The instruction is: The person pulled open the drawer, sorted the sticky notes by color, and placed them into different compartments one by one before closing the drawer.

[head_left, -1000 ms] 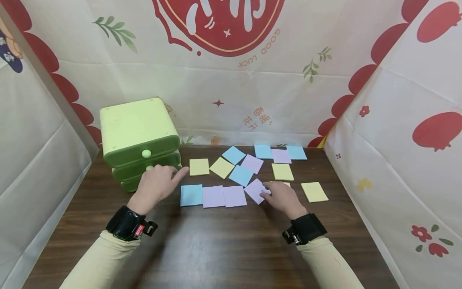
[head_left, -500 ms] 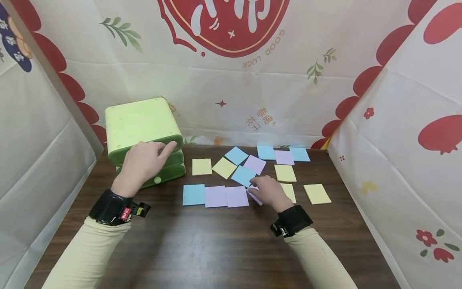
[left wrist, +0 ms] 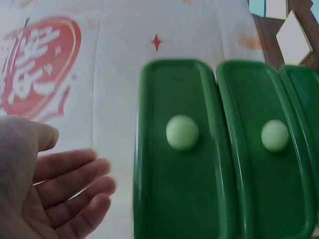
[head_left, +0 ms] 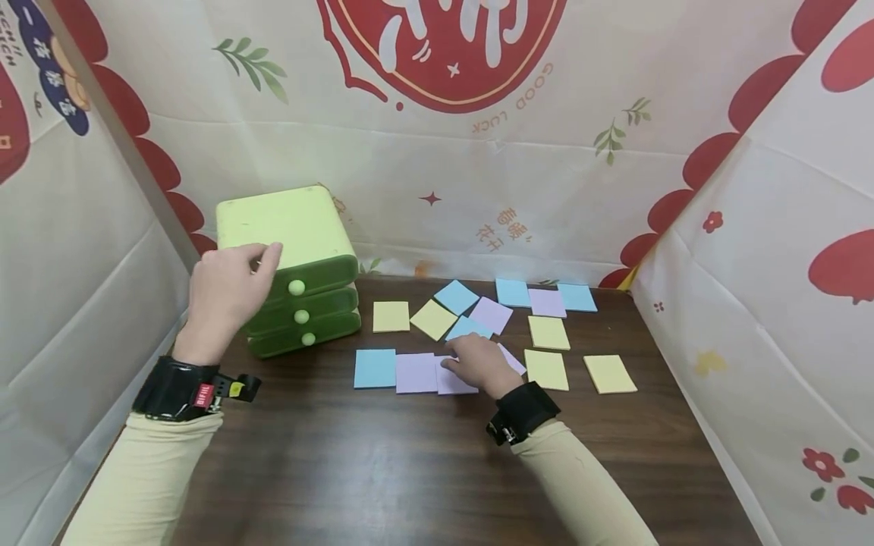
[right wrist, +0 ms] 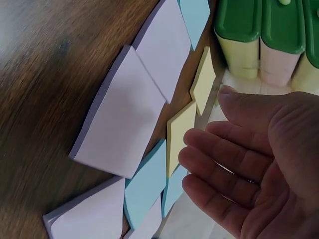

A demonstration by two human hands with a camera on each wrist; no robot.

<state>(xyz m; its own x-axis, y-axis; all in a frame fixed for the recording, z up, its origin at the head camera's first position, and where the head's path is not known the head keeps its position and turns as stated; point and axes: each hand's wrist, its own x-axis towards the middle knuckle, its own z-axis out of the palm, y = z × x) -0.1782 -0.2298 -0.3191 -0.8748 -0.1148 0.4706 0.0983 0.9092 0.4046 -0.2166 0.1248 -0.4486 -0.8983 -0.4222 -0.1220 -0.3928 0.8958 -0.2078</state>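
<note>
My left hand point(head_left: 228, 296) is raised at the left front of a small green drawer cabinet point(head_left: 280, 220). The left wrist view shows its fingers loosely bent and holding nothing, beside the top drawer front point(left wrist: 179, 189) and its round pale knob point(left wrist: 182, 133). Over the table, my right hand point(head_left: 483, 364) hangs above a purple sticky note pad point(head_left: 454, 381), partly covering it and a tilted purple pad point(head_left: 514, 360). In the right wrist view that hand's palm is bare, fingers relaxed, with purple pads point(right wrist: 119, 114) below. A blue pad point(head_left: 375, 369) and another purple pad point(head_left: 416, 374) continue the row leftward.
Yellow pads point(head_left: 610, 374) lie to the right. Behind the row, several yellow, blue and purple pads point(head_left: 492, 314) sit close together. Three drawers are stacked in the cabinet, fronts roughly flush. A printed cloth point(head_left: 382, 174) walls the wooden table point(head_left: 382, 462) at back and sides.
My left hand has moved up and left, away from the drawer fronts. The right hand has shifted left from the tilted purple pad towards the row. The head view has turned slightly left.
</note>
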